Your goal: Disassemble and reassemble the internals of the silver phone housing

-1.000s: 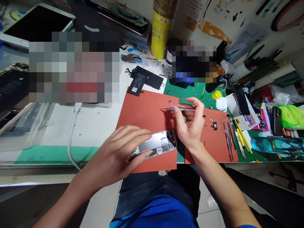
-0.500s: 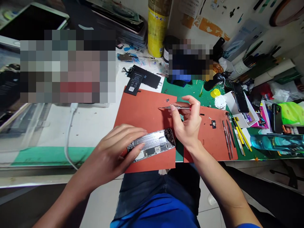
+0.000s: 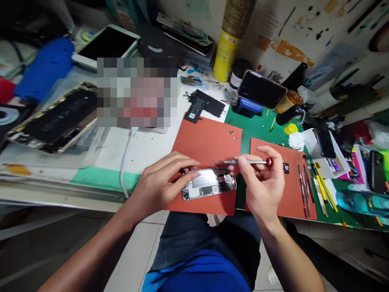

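Note:
An opened phone housing (image 3: pixel 209 185), its silvery inside and a circuit board showing, lies on a red-orange mat (image 3: pixel 209 138). My left hand (image 3: pixel 161 182) grips its left end, thumb on top and fingers along the far edge. In my right hand (image 3: pixel 264 190) is a thin precision screwdriver (image 3: pixel 257 162) with a red end cap, held almost level. Its tip points left, just above the housing's far edge; whether it touches anything I cannot tell. Tiny metal parts (image 3: pixel 231 132) sit near the mat's far right corner.
Two black phone batteries (image 3: pixel 196 109) lie behind the mat. A phone (image 3: pixel 261 90) leans on a blue stand. On the right mat (image 3: pixel 273 154) are tweezers (image 3: pixel 302 190) and a small dark part. A water bottle (image 3: pixel 361 202) lies far right. A white cable (image 3: pixel 124 162) runs at left.
The view has swung left. My right hand has brought the screwdriver from over the small parts on the mat back toward the housing. My left hand keeps hold of the housing, which has turned slightly.

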A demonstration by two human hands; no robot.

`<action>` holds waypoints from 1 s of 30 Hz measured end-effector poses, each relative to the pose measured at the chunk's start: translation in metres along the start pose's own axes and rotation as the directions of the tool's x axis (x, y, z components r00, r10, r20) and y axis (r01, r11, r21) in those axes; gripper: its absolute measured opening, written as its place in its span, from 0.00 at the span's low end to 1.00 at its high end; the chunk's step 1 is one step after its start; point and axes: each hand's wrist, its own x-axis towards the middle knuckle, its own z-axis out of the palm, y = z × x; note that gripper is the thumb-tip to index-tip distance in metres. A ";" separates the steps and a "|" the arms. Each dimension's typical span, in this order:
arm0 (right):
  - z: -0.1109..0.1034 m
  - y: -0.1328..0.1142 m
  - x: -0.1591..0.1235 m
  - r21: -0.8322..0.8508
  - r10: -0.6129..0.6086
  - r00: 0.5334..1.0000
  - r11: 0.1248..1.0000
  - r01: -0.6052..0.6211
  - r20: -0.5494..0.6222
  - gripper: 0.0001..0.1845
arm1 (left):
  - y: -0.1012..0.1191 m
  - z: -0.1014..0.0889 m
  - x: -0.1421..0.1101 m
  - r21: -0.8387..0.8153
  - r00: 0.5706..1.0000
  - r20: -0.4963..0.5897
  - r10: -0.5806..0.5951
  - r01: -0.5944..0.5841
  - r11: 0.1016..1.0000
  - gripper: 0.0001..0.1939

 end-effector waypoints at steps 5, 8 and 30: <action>0.006 0.003 -0.027 0.064 0.037 0.999 0.997 -0.037 0.007 0.20 | 0.001 0.001 0.000 -0.097 0.999 -0.026 -0.021 0.019 0.995 0.02; 0.009 0.008 -0.029 0.080 0.014 1.000 0.997 -0.015 0.006 0.20 | 0.000 0.002 -0.001 -0.124 1.000 -0.025 -0.019 0.016 0.992 0.02; 0.009 0.013 -0.033 0.107 -0.084 0.995 0.991 0.078 0.054 0.20 | -0.004 0.002 -0.002 -0.112 0.997 -0.016 0.074 -0.075 0.991 0.06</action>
